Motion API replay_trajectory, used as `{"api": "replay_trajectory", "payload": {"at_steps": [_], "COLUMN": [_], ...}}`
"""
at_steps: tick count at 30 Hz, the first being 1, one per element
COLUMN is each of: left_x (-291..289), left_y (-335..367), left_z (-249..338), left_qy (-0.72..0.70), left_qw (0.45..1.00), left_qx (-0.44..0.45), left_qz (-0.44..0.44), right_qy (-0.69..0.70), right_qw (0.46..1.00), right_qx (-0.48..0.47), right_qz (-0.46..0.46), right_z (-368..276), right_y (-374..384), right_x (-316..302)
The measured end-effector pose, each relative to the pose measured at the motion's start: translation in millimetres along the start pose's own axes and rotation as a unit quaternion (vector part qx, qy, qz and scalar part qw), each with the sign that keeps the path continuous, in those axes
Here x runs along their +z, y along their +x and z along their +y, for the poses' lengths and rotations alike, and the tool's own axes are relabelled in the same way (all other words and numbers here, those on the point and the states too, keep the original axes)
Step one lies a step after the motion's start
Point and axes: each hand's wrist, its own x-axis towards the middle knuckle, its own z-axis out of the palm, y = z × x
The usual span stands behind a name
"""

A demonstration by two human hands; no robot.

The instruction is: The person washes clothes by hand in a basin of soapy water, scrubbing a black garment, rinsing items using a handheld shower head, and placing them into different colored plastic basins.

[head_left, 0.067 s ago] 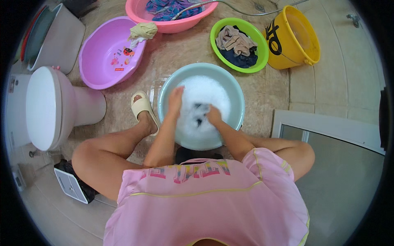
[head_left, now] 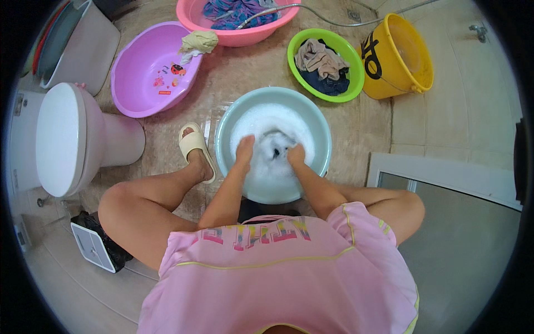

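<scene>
A pale blue basin (head_left: 321,131) full of white suds stands on the floor in front of me. In its middle a soaked cloth (head_left: 276,152) shows as grey and dark patches, mostly covered by foam. My right hand (head_left: 296,155) is closed at the cloth's right side, its fingertips sunk in suds. On the left of the foam, my left hand (head_left: 245,150) is apart from the dark patches, fingers stretched forward and somewhat blurred. Both forearms reach over the basin's near rim.
Beyond the basin stand a green basin (head_left: 356,83) of dark and beige clothes, a yellow bucket (head_left: 384,61), a pink basin (head_left: 245,39) with blue-purple laundry and a hose (head_left: 328,23), and a purple basin (head_left: 125,83) with a yellowish cloth on its rim. A toilet (head_left: 61,142) is left.
My left hand has come down nearer to me and slightly right. My right hand has shifted a little right. The cloth's dark patches have changed shape, with more foam over them.
</scene>
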Motion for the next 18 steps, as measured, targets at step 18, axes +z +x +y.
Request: {"api": "replay_trajectory", "payload": {"at_steps": [18], "left_x": [39], "left_y": [-46], "left_z": [29], "left_qy": [-0.365], "left_qw": [0.867], "left_qx": [-0.244], "left_qz": [-0.236], "right_qy": [-0.104], "right_qw": [0.990], "right_qx": [-0.025], "right_qz": [0.088], "right_z": [-43], "right_y": [-42], "right_x": [-58]}}
